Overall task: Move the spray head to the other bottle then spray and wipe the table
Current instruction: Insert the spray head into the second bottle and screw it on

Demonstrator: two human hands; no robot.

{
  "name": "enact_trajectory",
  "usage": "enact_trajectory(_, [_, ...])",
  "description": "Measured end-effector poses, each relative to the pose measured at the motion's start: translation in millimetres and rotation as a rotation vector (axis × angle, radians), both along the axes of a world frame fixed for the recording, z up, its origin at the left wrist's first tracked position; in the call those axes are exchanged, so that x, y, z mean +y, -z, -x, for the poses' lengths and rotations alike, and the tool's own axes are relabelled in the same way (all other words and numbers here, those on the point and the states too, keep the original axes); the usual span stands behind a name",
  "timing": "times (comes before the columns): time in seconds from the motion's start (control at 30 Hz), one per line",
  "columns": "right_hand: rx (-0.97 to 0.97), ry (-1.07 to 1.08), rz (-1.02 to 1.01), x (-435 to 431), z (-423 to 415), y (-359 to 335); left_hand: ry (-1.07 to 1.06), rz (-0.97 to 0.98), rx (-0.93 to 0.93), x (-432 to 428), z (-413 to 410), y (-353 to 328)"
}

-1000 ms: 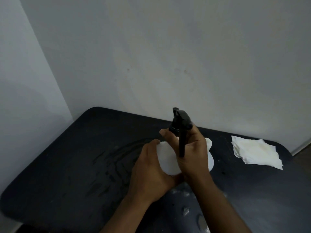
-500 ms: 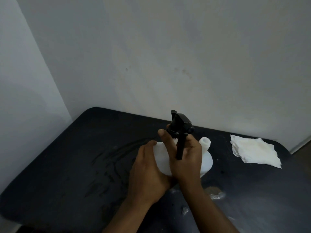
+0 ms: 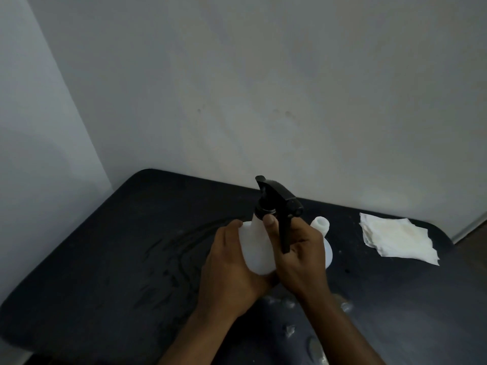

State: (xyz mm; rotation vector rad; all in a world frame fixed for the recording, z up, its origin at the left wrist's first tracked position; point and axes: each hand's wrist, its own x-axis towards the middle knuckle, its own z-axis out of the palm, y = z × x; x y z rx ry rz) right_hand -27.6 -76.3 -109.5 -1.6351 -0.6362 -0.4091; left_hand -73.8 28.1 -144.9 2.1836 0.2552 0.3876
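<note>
Both hands are gripping the white bottle (image 3: 257,248) at the centre of the frame, just above the dark counter (image 3: 105,259). The left hand (image 3: 232,267) is wrapping round the bottle's body from the left. The right hand (image 3: 300,256) is closing round its neck, the thumb pressing just under the collar and the fingers curling behind the trigger.

The bottle is standing nearly upright, its long axis running up the frame. The black spray head (image 3: 276,204) is sitting on its neck. The head's top is slanting from upper left down to lower right, with the nozzle end pointing lower right. The trigger is hanging straight down across the right hand's fingers.

The second bottle (image 3: 321,225) is standing just behind the right hand, its open neck pointing up. A folded white cloth (image 3: 398,239) is lying on the counter at the right, well apart from the bottles. Wet streaks (image 3: 174,256) are showing on the counter left of the hands.
</note>
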Motion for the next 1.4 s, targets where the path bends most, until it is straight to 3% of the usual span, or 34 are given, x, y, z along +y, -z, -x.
enact_trajectory(0.27, [0.230,-0.281,-0.355,-8,-13,-1,0.106,0.020,-0.078,1,5,-4])
enact_trajectory(0.6, [0.335,-0.294,-0.326,-11,-11,-5,0.091,0.048,-0.120,-3,8,-3])
enact_trajectory(0.77, [0.329,-0.203,-0.301,-7,-5,-10,0.100,0.067,-0.136,-1,6,3])
enact_trajectory(1.0, [0.507,-0.178,-0.287,2,-2,-16,0.029,0.064,-0.094,0,4,10])
enact_trajectory(1.17, [0.487,-0.041,-0.369,9,5,-13,0.001,-0.062,-0.077,-1,5,7])
enact_trajectory(1.4, [0.434,-0.026,-0.349,9,5,-8,-0.001,-0.021,-0.020,-9,2,8])
